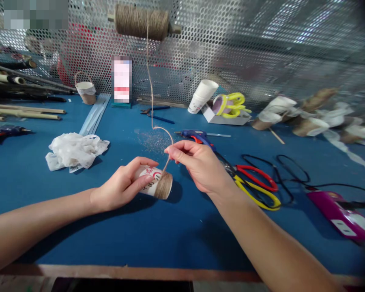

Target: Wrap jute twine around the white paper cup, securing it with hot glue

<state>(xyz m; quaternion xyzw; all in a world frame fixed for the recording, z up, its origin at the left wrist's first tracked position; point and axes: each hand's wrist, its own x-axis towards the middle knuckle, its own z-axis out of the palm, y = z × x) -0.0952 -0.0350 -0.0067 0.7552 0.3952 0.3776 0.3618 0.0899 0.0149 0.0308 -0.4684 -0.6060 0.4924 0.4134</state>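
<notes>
My left hand (121, 184) is wrapped round a small paper cup (153, 183) lying on its side, its base end bound with brown twine. My right hand (197, 164) pinches the twine strand (151, 97) just above the cup. The strand runs up to a twine spool (141, 21) hung on the perforated metal screen at the back. Both hands hover over the blue table (158, 227) near its middle.
A blue glue gun (197, 136), red and yellow scissors (255, 184) and a purple tool (343, 213) with black cord lie right. Crumpled white plastic (74, 151) lies left. Stacked paper cups (202, 95), pliers (156, 113), a twine-wrapped cup basket (85, 91) and sticks (24, 109) stand farther back.
</notes>
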